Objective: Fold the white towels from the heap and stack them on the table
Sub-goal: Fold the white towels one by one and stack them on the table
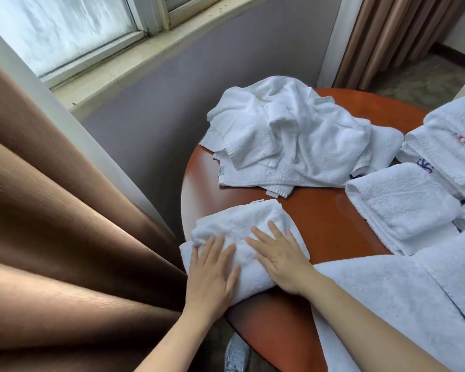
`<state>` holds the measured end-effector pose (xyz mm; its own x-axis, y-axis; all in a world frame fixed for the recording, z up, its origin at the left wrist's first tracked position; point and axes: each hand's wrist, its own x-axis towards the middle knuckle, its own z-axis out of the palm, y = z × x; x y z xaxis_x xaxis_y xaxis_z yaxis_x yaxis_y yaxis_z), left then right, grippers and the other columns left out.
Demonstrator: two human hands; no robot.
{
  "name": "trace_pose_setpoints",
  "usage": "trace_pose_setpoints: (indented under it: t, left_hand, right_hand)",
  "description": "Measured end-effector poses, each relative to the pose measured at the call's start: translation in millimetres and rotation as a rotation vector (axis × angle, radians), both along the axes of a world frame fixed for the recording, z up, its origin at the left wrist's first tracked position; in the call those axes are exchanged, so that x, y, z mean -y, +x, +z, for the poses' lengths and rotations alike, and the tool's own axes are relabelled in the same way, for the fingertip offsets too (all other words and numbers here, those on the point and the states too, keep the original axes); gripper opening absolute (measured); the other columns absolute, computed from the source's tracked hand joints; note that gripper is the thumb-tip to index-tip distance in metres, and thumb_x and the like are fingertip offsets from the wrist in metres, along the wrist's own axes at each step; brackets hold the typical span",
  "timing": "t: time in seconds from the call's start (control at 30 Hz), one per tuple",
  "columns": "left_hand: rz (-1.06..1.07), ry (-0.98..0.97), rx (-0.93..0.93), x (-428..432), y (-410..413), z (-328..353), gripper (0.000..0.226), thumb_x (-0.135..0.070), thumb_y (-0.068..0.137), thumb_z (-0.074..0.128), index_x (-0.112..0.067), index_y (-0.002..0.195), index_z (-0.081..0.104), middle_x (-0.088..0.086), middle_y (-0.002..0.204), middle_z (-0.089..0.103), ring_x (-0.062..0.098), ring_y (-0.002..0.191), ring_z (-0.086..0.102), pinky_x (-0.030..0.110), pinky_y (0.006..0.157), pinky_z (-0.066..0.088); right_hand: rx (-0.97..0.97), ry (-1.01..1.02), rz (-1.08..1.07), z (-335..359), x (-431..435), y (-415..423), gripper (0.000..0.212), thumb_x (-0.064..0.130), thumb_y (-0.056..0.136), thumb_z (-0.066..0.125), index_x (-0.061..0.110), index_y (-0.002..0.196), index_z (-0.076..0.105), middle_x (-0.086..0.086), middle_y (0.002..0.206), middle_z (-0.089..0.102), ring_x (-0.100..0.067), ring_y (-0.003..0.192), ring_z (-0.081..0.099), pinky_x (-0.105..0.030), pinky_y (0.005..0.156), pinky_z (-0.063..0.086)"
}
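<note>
A folded white towel (236,226) lies at the near left edge of the round reddish-brown table (320,218). My left hand (212,272) rests flat on its near left part, fingers spread. Beside it, my right hand (277,256) presses flat on the towel's right part. Neither hand grips anything. A loose heap of white towels (293,132) sits at the far side of the table. Folded white towels (403,200) are stacked at the right, with more folded ones (451,146) behind them.
A large white towel (403,299) drapes over the table's near right edge under my right forearm. Brown curtains (65,224) hang close on the left, a window (65,30) and sill behind. A shoe (235,355) shows on the floor below.
</note>
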<state>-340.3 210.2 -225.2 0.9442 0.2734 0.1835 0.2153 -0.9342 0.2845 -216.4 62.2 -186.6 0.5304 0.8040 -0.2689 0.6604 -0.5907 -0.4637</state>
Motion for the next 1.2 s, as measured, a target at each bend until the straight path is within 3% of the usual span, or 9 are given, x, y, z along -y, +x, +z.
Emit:
trace_pose_setpoints:
  t: [0.1,0.2,0.3,0.37,0.47,0.67,0.87,1.03,1.2]
  left_hand:
    - [0.116,-0.169,0.091,-4.7,-1.9,0.9,0.043,-0.052,0.096,0.035,-0.023,0.112,0.063,0.006,0.128,0.059,0.020,0.124,0.044,0.055,0.103,0.033]
    - [0.529,-0.435,0.151,-2.3,6.5,20.9,0.063,-0.061,0.074,0.055,-0.013,0.114,0.059,0.008,0.125,0.054,0.026,0.122,0.044,0.053,0.106,0.033]
    - [0.892,-0.949,0.106,-6.5,10.6,26.0,0.086,-0.052,0.069,0.077,-0.012,0.135,0.039,0.007,0.135,0.044,0.027,0.125,0.043,0.042,0.108,0.035]
    - [0.946,-1.062,0.058,-8.7,11.8,22.8,0.093,-0.058,0.062,0.079,-0.015,0.136,0.041,0.003,0.130,0.051,0.026,0.118,0.051,0.046,0.103,0.042]
    - [0.918,-1.053,0.108,-6.8,19.1,27.6,0.070,-0.045,0.065,0.079,-0.019,0.124,0.050,-0.004,0.112,0.059,0.021,0.104,0.058,0.043,0.093,0.049]
    - [0.755,-1.400,0.035,-3.2,53.7,44.2,0.028,-0.022,0.075,0.078,-0.020,0.100,0.066,0.001,0.098,0.071,0.022,0.091,0.067,0.042,0.085,0.055]
    - [0.456,-1.493,-0.131,-26.6,99.2,52.6,0.053,-0.019,0.056,0.072,-0.022,0.109,0.065,0.004,0.099,0.074,0.027,0.095,0.069,0.045,0.086,0.055]
    - [0.208,-1.284,-0.362,-56.1,146.1,59.6,0.055,-0.018,0.046,0.073,-0.022,0.101,0.068,0.005,0.100,0.074,0.028,0.098,0.067,0.045,0.090,0.053]
    - [0.045,-0.616,-0.398,-60.0,182.9,58.7,0.091,-0.054,0.050,0.079,-0.026,0.132,0.049,-0.005,0.124,0.057,0.020,0.119,0.050,0.036,0.096,0.042]
  right_hand:
    - [-0.117,0.146,-0.340,-2.8,3.1,7.4,0.064,0.054,0.088,0.042,0.029,0.147,0.035,0.011,0.159,0.017,-0.017,0.150,0.001,-0.038,0.118,-0.001]
    - [-0.264,0.185,-0.751,5.9,3.4,15.1,0.097,0.044,0.076,0.077,0.014,0.151,0.022,-0.005,0.157,0.020,-0.021,0.145,0.019,-0.033,0.115,0.019]
    - [-0.354,0.067,-0.840,13.9,3.4,26.9,0.098,0.046,0.069,0.081,0.009,0.144,0.031,-0.009,0.143,0.040,-0.024,0.132,0.040,-0.033,0.104,0.035]
    - [-0.485,0.063,-0.879,13.4,2.0,34.6,0.084,0.049,0.060,0.084,0.011,0.127,0.049,-0.003,0.125,0.056,-0.022,0.114,0.055,-0.033,0.093,0.046]
    - [-0.757,0.173,-0.931,6.5,3.1,41.4,0.079,0.044,0.043,0.086,0.013,0.111,0.061,-0.002,0.106,0.068,-0.019,0.093,0.067,-0.038,0.084,0.057]
    - [-0.983,0.315,-0.976,17.8,16.4,58.2,0.033,0.006,0.073,0.077,0.008,0.105,0.068,-0.009,0.098,0.074,-0.026,0.091,0.071,-0.038,0.079,0.057]
    - [-1.061,0.460,-1.086,30.0,25.4,75.4,0.022,0.005,0.083,0.066,0.006,0.105,0.068,-0.013,0.098,0.074,-0.029,0.092,0.070,-0.038,0.079,0.056]
    - [-1.133,0.256,-1.106,24.1,33.7,67.9,0.042,0.024,0.080,0.076,0.010,0.117,0.064,-0.008,0.103,0.074,-0.025,0.098,0.069,-0.042,0.092,0.053]
    - [-0.295,0.029,-1.118,33.9,24.0,75.1,0.107,0.048,0.072,0.078,0.013,0.151,0.013,-0.007,0.154,0.025,-0.027,0.140,0.029,-0.040,0.110,0.032]
